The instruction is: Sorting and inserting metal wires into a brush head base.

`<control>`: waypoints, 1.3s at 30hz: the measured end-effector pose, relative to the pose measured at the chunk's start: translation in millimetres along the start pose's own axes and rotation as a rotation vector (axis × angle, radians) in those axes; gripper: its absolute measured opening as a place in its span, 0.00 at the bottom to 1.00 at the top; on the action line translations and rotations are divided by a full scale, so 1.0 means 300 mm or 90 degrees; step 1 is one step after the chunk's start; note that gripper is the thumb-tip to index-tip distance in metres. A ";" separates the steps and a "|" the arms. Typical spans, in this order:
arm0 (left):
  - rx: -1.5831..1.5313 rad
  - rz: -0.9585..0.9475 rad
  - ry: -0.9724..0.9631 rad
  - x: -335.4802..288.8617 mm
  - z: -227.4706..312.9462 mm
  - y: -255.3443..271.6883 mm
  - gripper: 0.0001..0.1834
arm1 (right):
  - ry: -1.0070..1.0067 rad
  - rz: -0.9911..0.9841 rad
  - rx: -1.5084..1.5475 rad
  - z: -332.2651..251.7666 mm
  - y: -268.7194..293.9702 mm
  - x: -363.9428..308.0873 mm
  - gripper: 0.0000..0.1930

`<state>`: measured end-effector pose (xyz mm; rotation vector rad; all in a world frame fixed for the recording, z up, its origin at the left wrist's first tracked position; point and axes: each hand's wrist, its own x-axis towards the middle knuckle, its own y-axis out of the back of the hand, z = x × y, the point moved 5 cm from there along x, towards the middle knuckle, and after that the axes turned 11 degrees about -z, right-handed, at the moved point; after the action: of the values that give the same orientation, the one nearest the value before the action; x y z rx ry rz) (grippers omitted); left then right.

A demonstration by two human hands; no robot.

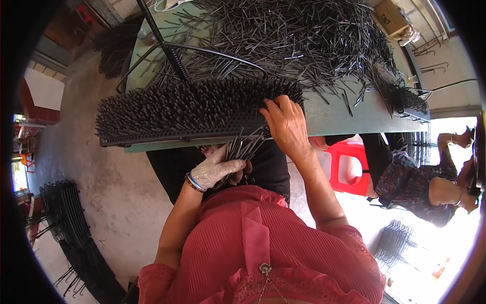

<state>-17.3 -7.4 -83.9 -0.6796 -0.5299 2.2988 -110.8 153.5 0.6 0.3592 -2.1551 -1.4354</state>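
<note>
My left hand (213, 169), in a pale glove with the fingertips bare, is closed around a bundle of thin dark sticks (246, 145). The bundle fans upward just below the near edge of a long black perforated rack (167, 138). Densely packed upright sticks (172, 109) fill that rack, their tips standing above it. My bare right hand (288, 124) is over the rack's right end, its thumb and fingers pinched together among the upright tips. Whatever lies between those fingertips is too small or hidden to make out.
A large heap of loose dark sticks (293, 40) covers the back of the green tabletop (349, 114). A black metal rod (164, 43) rises behind the rack. At the right are a second rack (412, 104), a red stool (349, 167) and another person (417, 180). Black racks (66, 213) stand lower left.
</note>
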 end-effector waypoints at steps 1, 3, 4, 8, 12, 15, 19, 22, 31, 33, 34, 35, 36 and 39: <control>-0.001 0.000 -0.001 -0.003 0.005 -0.002 0.25 | -0.002 0.033 0.019 0.003 0.004 -0.005 0.10; 0.000 0.006 -0.003 -0.010 0.014 -0.003 0.23 | -0.042 0.071 0.117 0.020 0.010 -0.017 0.12; -0.001 0.007 -0.004 -0.010 0.011 0.001 0.23 | -0.080 0.075 0.196 0.030 0.014 -0.024 0.12; -0.024 -0.010 -0.037 -0.018 0.011 0.005 0.22 | -0.182 -0.055 0.501 0.041 -0.002 -0.066 0.12; -0.036 -0.047 -0.054 -0.022 0.059 -0.031 0.22 | -0.160 -0.166 0.679 0.015 -0.064 -0.079 0.14; 0.006 -0.063 -0.058 -0.025 0.046 -0.025 0.23 | -0.200 -0.167 0.784 0.020 -0.092 -0.086 0.13; 0.005 -0.059 -0.023 -0.036 0.014 -0.009 0.24 | -0.259 -0.029 0.754 0.036 -0.075 -0.074 0.12; -0.013 -0.042 0.013 -0.045 -0.019 0.014 0.25 | -0.228 0.054 0.708 0.029 -0.060 -0.037 0.11; -0.033 -0.005 -0.007 -0.068 -0.012 0.021 0.25 | -0.078 0.100 0.436 -0.029 -0.072 0.027 0.07; -0.029 0.002 -0.003 -0.070 -0.012 0.023 0.24 | -0.032 0.102 0.406 -0.046 -0.056 0.034 0.07; -0.029 0.002 -0.004 -0.071 -0.011 0.024 0.24 | -0.031 0.102 0.406 -0.045 -0.056 0.037 0.07; -0.018 -0.004 -0.014 -0.071 -0.009 0.025 0.23 | 0.005 0.101 0.388 -0.052 -0.054 0.042 0.07; -0.008 -0.010 -0.025 -0.070 -0.005 0.024 0.22 | 0.041 0.099 0.370 -0.061 -0.051 0.045 0.07; -0.027 0.012 -0.016 -0.074 0.003 0.022 0.20 | 0.063 0.072 0.347 -0.071 -0.033 0.050 0.08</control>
<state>-7.0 -27.6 -79.5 -0.6792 -0.5875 2.3214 -112.2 125.7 2.0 0.4791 -2.4138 -0.7332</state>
